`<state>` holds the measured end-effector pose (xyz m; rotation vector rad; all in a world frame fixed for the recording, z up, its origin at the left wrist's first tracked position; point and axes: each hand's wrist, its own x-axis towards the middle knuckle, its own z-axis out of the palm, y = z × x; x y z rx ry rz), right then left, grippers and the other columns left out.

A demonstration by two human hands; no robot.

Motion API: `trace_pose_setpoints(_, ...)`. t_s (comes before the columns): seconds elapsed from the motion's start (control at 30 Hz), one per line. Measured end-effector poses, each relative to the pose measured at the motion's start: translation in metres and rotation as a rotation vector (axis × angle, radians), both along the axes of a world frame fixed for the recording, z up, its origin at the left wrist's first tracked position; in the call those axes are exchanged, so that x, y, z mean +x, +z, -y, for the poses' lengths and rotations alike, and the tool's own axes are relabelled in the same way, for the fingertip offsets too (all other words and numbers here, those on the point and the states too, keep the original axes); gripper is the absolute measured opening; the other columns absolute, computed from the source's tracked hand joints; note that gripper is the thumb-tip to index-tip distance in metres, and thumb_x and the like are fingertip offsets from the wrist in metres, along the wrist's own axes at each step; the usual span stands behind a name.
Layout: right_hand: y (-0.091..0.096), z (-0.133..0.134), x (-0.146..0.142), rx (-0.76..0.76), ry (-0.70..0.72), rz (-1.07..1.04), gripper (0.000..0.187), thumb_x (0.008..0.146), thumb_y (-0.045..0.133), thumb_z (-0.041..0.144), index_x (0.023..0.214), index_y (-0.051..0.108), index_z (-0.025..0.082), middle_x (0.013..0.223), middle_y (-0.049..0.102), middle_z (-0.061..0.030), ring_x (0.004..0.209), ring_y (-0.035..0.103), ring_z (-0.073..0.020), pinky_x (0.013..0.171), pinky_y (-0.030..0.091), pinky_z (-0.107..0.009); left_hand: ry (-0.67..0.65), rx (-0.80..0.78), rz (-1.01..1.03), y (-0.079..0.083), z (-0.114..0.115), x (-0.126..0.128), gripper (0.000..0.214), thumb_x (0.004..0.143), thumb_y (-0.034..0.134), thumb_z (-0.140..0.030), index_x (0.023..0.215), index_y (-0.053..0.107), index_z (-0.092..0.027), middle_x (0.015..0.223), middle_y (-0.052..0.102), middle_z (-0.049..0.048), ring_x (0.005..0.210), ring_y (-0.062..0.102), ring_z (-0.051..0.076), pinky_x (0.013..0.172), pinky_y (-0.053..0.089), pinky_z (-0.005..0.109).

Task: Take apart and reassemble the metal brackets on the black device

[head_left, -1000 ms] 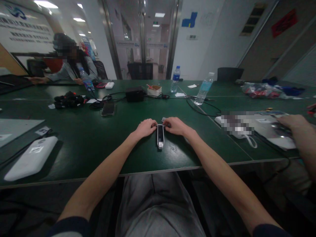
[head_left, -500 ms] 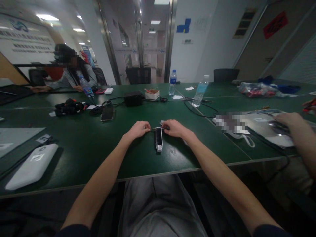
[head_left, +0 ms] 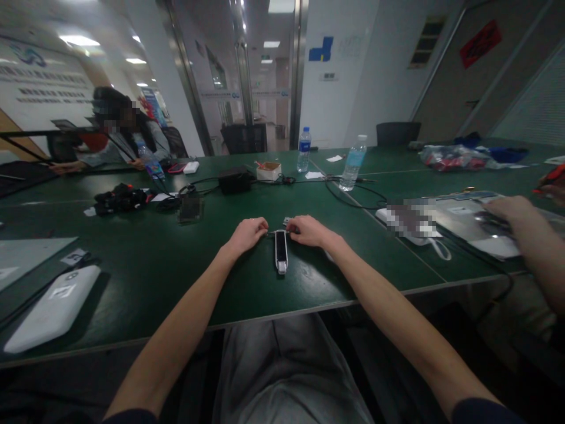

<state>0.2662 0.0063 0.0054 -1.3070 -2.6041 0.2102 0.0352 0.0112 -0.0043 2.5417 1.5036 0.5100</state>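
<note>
A slim, long device (head_left: 281,250) with a white rim, a dark face and a pale, shiny near end lies on the green table between my hands. My left hand (head_left: 249,234) is closed in a pinch at its far-left end, on a thin, cord-like piece. Across from it, my right hand (head_left: 308,230) pinches at the far-right end, its fingertips on the same thin piece. The cord-like piece is too small to make out fully. Just beyond my right fingertips shows a small pale tab (head_left: 286,221).
On the left lie a white power bank (head_left: 55,309) and black straps (head_left: 119,199). Ahead are a black box (head_left: 236,179), a small open carton (head_left: 268,171) and two bottles, the nearer one (head_left: 353,164) clear. Another person's hand (head_left: 507,212) works over a panel at right. Someone sits at far left.
The view has shifted slightly. My hands keep their pinch at the far end of the device, which stays on the table.
</note>
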Motion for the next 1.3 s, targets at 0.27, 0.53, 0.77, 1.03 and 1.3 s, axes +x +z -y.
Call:
trace_pose_setpoints(0.27,0.000,0.000,0.000,-0.010,-0.001,-0.009,0.019,0.082,0.056,0.020,0.098,0.066,0.018,0.092,0.065,-0.0064,0.079,0.058,-0.0162,0.070,0.040,-0.025,-0.079,-0.054,0.067,0.005,0.000,-0.004,0.016,0.084,0.059,-0.024,0.097,0.064,-0.018,0.091,0.069,0.0028,0.081,0.063,0.015,0.076,0.049,0.026)
trace_pose_setpoints(0.53,-0.005,-0.004,0.001,0.014,0.022,-0.017,0.018,0.081,0.056,0.019,0.096,0.066,0.018,0.089,0.066,-0.0056,0.078,0.059,-0.0161,0.069,0.040,-0.025,-0.031,-0.046,-0.182,0.009,0.000,-0.006,0.029,0.085,0.056,-0.039,0.101,0.068,-0.019,0.100,0.065,0.0071,0.092,0.060,0.020,0.081,0.046,0.029)
trace_pose_setpoints(0.77,-0.006,-0.003,0.000,-0.008,-0.008,-0.017,0.017,0.082,0.056,0.020,0.096,0.065,0.019,0.091,0.066,-0.0054,0.077,0.058,-0.0153,0.069,0.040,-0.024,-0.031,-0.041,-0.224,0.003,-0.001,-0.004,0.030,0.089,0.050,-0.041,0.110,0.066,-0.026,0.096,0.063,0.0056,0.088,0.059,0.019,0.075,0.044,0.027)
trace_pose_setpoints(1.03,-0.004,-0.002,0.000,-0.012,0.000,-0.012,0.017,0.082,0.055,0.019,0.095,0.065,0.018,0.089,0.066,-0.0053,0.075,0.058,-0.0153,0.065,0.038,-0.024,-0.039,-0.047,-0.262,0.007,-0.001,-0.004,0.021,0.088,0.052,-0.027,0.101,0.069,-0.026,0.096,0.066,0.0051,0.090,0.061,0.020,0.077,0.045,0.027)
trace_pose_setpoints(1.3,-0.004,-0.002,0.000,-0.003,0.005,-0.004,0.018,0.082,0.055,0.019,0.096,0.066,0.018,0.089,0.067,-0.0052,0.075,0.058,-0.0150,0.066,0.038,-0.023,-0.039,-0.142,-0.274,0.024,0.009,-0.003,0.026,0.084,0.052,-0.013,0.102,0.069,-0.022,0.099,0.069,0.0048,0.085,0.063,0.016,0.072,0.046,0.023)
